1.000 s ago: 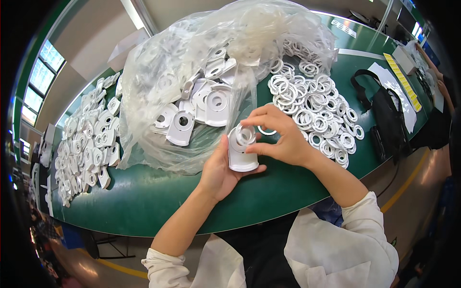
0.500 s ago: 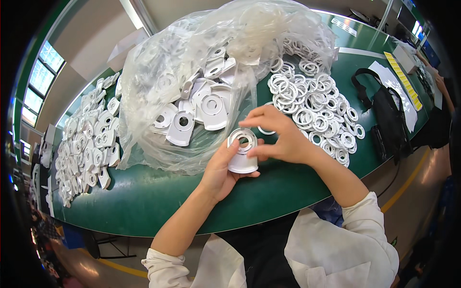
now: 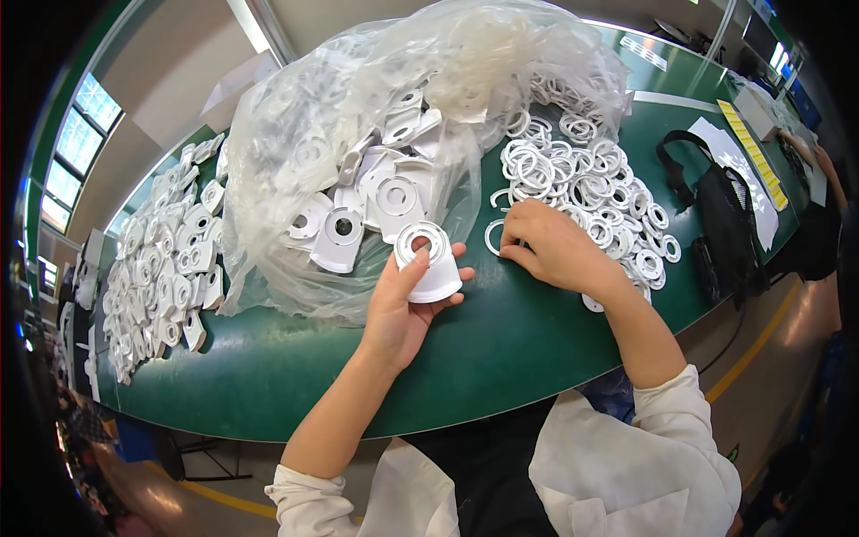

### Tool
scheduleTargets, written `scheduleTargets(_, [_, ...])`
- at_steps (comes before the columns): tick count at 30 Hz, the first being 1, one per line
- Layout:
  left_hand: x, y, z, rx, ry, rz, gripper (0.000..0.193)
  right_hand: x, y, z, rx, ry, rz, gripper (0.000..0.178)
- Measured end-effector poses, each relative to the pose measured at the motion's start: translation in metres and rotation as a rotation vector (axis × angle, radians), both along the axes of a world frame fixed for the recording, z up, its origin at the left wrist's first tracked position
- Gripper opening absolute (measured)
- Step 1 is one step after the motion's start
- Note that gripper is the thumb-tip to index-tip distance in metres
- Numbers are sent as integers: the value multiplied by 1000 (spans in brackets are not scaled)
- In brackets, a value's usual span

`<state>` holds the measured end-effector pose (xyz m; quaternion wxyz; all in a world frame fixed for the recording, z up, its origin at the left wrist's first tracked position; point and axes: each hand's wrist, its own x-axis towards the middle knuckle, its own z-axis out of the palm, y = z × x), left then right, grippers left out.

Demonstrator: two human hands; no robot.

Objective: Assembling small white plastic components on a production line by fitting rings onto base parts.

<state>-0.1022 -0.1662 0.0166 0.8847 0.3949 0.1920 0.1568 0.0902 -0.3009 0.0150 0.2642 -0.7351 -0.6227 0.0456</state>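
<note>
left grip (image 3: 399, 309) clasps white part (image 3: 438, 283); right grip (image 3: 557, 247) touches ring (image 3: 488, 236), grasp unclear.

Tbl (image 3: 501, 371) front free, bag (image 3: 300, 103) mid, rings (image 3: 608, 192) R

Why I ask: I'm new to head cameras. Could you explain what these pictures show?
No machine here: these are a person's bare hands, filmed by a wide fisheye camera on that person's head, so straight edges bend. On the green table lie white plates at left, white rings at right, and between them a clear bag with more plates. The left hand holds one plate; the right hand is at a ring, though whether it grips it I can't tell.
</note>
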Motion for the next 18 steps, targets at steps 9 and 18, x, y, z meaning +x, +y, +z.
scheduleTargets(9, [-1, 1, -6, 214, 97, 48, 47, -7, -2, 9, -99, 110, 159, 8])
scheduleTargets(18, [0, -8, -5, 334, 167, 69, 48, -27, 11, 11, -54, 840, 152, 17])
